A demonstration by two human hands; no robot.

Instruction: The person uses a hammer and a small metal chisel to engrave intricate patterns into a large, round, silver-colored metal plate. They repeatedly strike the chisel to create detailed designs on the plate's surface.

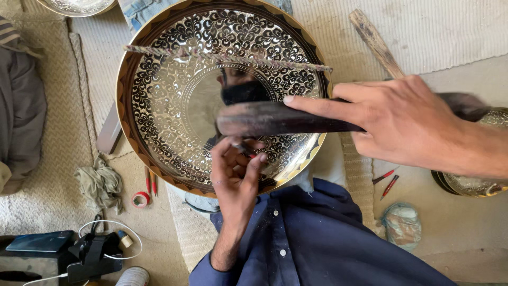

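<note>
- A woven beige mat (47, 175) covers the floor, lit by soft, even daylight.
- Right of the mat, bare concrete floor (465, 233) shows.
- On the mat's near edge lie a crumpled rag (100, 185) and a red tape roll (140, 199).
- Below the mat, a dark phone (39, 241) rests beside a white cable (111, 225).
- At the mat's left edge, grey cloth (21, 106) lies bunched.

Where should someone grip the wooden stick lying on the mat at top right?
Grip the stick at its upper end, coming from above. That end lies bare on the mat; the lower end runs under the right hand holding the dark mallet.
</note>
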